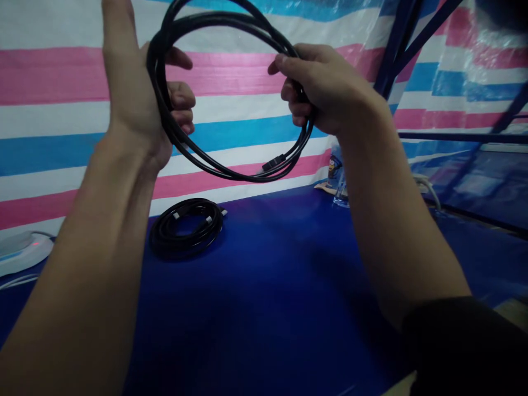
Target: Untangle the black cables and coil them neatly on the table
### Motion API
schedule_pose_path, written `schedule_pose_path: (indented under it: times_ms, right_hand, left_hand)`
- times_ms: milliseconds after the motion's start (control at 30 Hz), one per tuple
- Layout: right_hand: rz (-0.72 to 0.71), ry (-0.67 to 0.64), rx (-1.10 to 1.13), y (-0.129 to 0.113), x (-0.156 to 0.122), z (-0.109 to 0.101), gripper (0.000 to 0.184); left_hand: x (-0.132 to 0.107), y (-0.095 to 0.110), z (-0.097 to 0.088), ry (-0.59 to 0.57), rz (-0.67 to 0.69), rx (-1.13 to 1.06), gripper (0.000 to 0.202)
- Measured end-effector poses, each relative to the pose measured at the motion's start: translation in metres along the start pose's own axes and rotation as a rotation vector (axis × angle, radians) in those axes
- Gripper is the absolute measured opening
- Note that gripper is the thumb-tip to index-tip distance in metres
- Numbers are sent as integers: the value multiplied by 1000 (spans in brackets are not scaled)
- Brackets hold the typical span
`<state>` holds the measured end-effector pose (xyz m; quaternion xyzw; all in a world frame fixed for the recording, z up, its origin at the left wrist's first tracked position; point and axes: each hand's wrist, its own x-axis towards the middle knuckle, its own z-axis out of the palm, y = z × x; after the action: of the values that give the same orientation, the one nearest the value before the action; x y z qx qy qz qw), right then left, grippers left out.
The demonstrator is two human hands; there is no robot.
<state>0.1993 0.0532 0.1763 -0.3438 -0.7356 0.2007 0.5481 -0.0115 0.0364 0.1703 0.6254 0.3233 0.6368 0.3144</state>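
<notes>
A black cable [223, 175] wound into a loose coil is held up in the air between my hands. My left hand [138, 93] has its thumb pointing up and its fingers curled through the loop, so the strands lie across the palm. On the other side, my right hand [317, 82] grips the strands with bent fingers. A dark plug [274, 163] hangs at the lower right of the coil. Below, a second coiled black cable [185, 242] with light-coloured plug ends lies on the blue tabletop [264, 308].
A white device [25, 250] with a red light sits at the left edge, with a white cord near it. Behind stands a striped plastic sheet [231, 132]. At the back right are a clear object [341, 190] and blue metal bars [396, 55].
</notes>
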Motion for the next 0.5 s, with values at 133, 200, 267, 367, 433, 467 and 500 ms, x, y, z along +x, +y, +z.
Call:
schedule_pose_path:
  times_ms: [133,200,267,367,433,467,500]
  right_hand:
    - [-84,-1,28,3,0,-5,14]
    - [-155,100,48,3,3,-4,13]
    - [-217,204,82,0,5,0,18]
    - [-236,297,95,-7,5,5,23]
    - [-174,257,43,-9,3,7,23]
    - [-137,220,-6,-8,1,7,22]
    - [-108,183,-67,-6,1,7,20]
  left_hand:
    - [-1,-3,-1,-136,32,6,23]
    - [0,-8,-2,-234,12,34,18]
    - [1,-14,-3,-270,-60,69,22]
    - [3,-20,-3,-212,-183,5,17]
    - [4,-19,-3,-156,-218,-140,12]
    - [3,-18,-3,-136,-219,-224,11]
    - [3,-16,-2,-127,-214,-306,10]
